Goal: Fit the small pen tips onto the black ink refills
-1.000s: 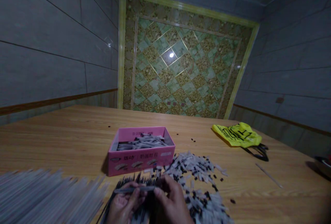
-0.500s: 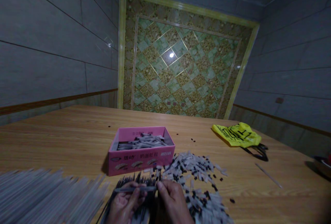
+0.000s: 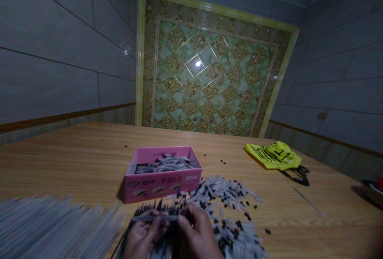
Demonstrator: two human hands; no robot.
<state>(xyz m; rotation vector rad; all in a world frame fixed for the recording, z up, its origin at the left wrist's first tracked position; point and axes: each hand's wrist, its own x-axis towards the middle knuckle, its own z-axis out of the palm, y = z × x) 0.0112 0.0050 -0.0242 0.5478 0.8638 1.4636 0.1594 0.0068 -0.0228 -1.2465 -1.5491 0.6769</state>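
Note:
My left hand (image 3: 146, 233) is closed around a slim, translucent pen-like tube (image 3: 167, 218), which lies level across the fingers with the thumb on top. At the tube's right end, the thumb and fingers of my right hand (image 3: 197, 229) are pinched together; any small part between them is hidden. Beneath both hands lies a bunch of dark, pointed sticks (image 3: 161, 205). Just beyond them stands a pink cardboard box (image 3: 163, 187) holding many slim translucent pieces with dark ends (image 3: 167, 163). Beside my right hand spreads a heap of small clear caps and black plugs (image 3: 221, 191).
A large bundle of long translucent tubes (image 3: 54, 227) covers the near left of the wooden table (image 3: 89, 151). At the right lie a yellow bag (image 3: 273, 155) with black handles and a single thin tube (image 3: 309, 202). A dark-rimmed bowl (image 3: 374, 191) sits at the far right edge.
My right hand has shifted slightly, its fingers now higher and more curled at the tube's right end. My left hand still holds the tube in nearly the same place.

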